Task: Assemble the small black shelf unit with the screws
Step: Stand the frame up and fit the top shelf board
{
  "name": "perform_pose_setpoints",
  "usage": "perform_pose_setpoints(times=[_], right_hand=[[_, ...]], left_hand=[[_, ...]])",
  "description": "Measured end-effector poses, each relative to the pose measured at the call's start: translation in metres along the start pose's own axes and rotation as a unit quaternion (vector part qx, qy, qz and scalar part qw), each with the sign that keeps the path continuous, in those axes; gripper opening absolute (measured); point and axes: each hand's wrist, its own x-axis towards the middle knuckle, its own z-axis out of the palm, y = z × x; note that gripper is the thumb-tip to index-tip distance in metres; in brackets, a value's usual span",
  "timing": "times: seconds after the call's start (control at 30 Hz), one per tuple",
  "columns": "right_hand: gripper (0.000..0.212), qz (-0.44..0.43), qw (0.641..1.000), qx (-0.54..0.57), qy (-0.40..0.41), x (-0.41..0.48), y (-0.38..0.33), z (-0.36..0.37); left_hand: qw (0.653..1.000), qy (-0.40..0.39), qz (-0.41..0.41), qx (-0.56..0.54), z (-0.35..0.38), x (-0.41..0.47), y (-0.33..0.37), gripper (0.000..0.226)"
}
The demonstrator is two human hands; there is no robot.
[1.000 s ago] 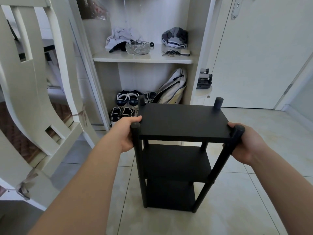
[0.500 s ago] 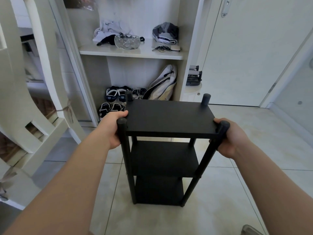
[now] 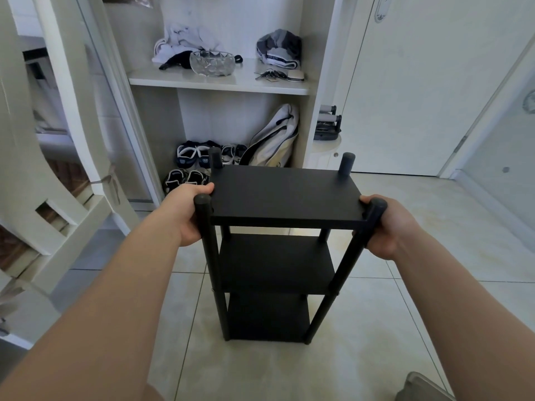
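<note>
Standing upright on the tiled floor, the black shelf unit had 3 tiers. Left hand gripped its top-left edge w/ curled fingers. Right hand gripped the top-right edge likewise.

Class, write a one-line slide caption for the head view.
Left hand and right hand grip the upright black shelf unit by its top, on a tiled floor.

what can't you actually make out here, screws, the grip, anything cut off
- Screws: none can be made out in the head view; the joints of the black shelf unit are dark and small.
- Fingers of the left hand and right hand: head view, hidden under the top board and behind the front posts.
- Grey object at bottom right: cut off by the frame edge, unidentifiable.
</note>
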Motion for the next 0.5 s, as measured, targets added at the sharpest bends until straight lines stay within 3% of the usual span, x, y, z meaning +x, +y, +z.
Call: perform_pose_setpoints(times=[0.33,0.43,0.5], right_hand=[[0.013,-0.011,1.000,0.013,0.015,0.000,0.005,0.001],[0.023,-0.041,0.997,0.022,0.060,-0.004,0.001,-0.002],[0.034,-0.099,0.989,-0.038,0.104,-0.007,-0.002,-0.001]], left_hand=[[1.000,-0.010,0.025,-0.003,-0.004,0.001,-0.009,0.027],[0.999,-0.020,0.018,-0.034,-0.017,0.004,-0.017,0.034],[0.999,-0.014,0.030,-0.011,-0.031,0.010,-0.023,0.031]])
